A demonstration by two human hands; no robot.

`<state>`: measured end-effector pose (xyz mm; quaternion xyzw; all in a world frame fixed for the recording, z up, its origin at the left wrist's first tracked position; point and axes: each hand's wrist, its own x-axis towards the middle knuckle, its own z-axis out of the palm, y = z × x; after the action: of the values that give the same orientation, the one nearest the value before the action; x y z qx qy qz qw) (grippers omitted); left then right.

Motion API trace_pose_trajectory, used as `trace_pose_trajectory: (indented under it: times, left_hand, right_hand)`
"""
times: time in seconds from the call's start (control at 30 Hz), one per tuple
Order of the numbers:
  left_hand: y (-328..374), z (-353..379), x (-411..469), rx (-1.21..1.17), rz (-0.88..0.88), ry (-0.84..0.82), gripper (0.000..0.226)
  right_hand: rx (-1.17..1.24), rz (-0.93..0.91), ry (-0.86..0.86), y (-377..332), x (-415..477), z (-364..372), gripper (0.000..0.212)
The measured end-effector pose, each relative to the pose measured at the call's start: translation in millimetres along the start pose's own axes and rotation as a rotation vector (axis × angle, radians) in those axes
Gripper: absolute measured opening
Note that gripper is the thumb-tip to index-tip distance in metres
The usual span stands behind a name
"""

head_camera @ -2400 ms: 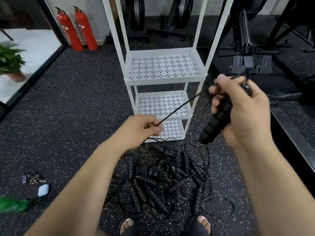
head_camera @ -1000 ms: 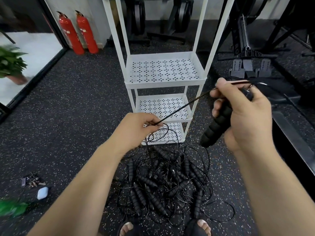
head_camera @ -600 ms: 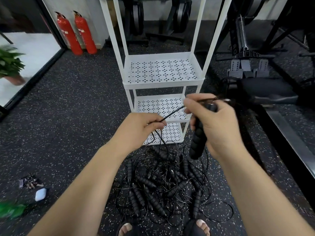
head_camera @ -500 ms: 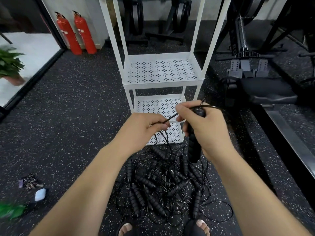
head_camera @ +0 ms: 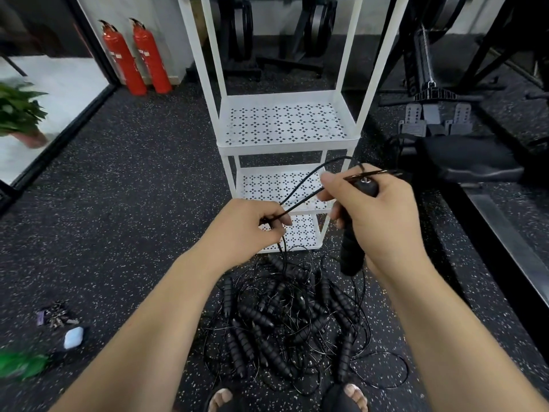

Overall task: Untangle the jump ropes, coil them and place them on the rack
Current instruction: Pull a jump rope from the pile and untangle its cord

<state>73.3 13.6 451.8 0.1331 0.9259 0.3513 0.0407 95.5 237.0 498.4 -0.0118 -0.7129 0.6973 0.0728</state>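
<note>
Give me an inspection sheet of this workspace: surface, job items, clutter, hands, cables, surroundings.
Surface: black speckled floor.
Job's things: tangled jump ropes piled on floor before white rack.
Clutter: keys and a small pale case on floor, left.
Grippers: left hand pinches cord; right hand grips a handle and cord.
Cables: cord runs doubled between hands, then drops into pile.
Surroundings: two fire extinguishers, potted plant, gym machines.

The speckled floor [head_camera: 133,188] carries tangled ropes [head_camera: 285,319] at 6 o'clock, the rack [head_camera: 286,145] at 12, keys [head_camera: 55,316] and a white case [head_camera: 73,337] at 8, and extinguishers [head_camera: 148,58] at 11.
</note>
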Motion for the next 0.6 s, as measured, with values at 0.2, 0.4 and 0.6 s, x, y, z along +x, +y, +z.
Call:
trace_pose_trajectory:
  times: [0.2, 0.4, 0.6]
  left_hand:
    - [-10.9, -5.6, 0.8, 0.023, -0.027, -0.007, 0.015]
    - [-8.2, -5.9, 1.3, 0.007, -0.051, 0.000, 0.021]
    - [0.6, -4.8, -0.8, -0.021, -0.048, -0.008, 0.021]
  right_hand:
    - [0.154, -0.009, 0.134, -16.7, 1.2, -16.8, 0.020]
    - [0.337, -0.014, 0.239, -23.0, 5.7, -27.7, 0.018]
    - [0.335, 0.104, 0.115, -8.4, 5.0, -13.0, 0.019]
